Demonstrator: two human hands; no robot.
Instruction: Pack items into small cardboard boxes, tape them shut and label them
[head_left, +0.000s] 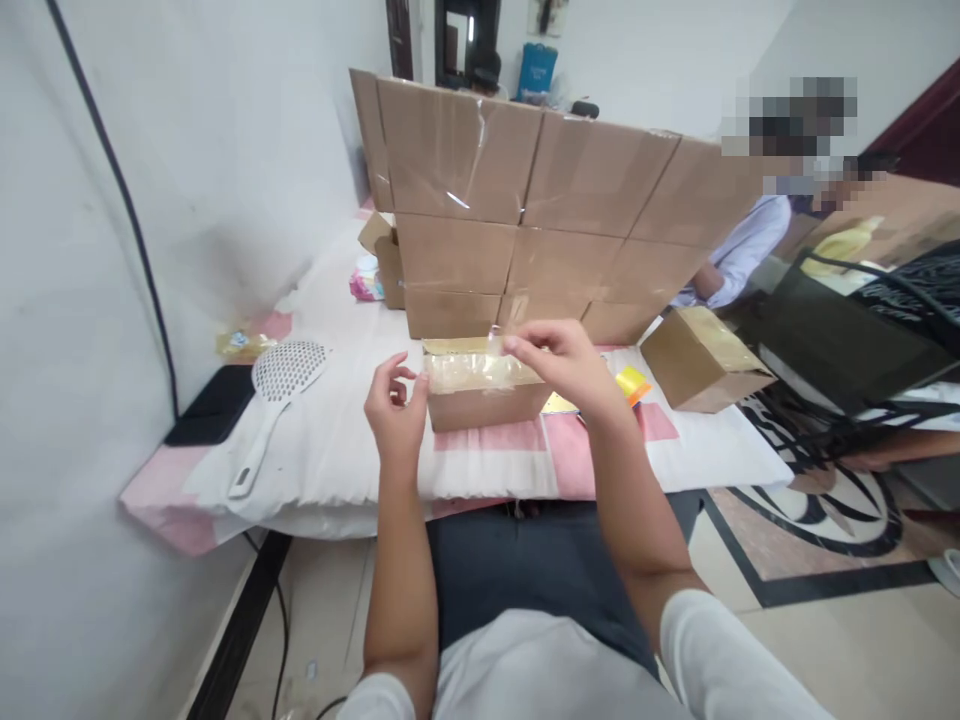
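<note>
A small brown cardboard box (487,408) sits on the cloth-covered table in front of me, with shiny clear tape (465,372) across its top. Over the box's far right part, my right hand (562,362) pinches a short strip of clear tape (495,340) between thumb and fingertips. Beside the box's left end is my left hand (397,405), its fingers bent and apart from the thumb, holding nothing. That thumb tip is at the box's edge; whether it touches, I cannot tell.
Behind the box stands a tall wall of taped cardboard (465,160). Left are a white slotted skimmer (289,372) and a black tablet-like object (214,405). Another carton (701,360) and a yellow-orange packet (632,385) lie right. Another person (750,240) is beyond, near a dark chair (832,330).
</note>
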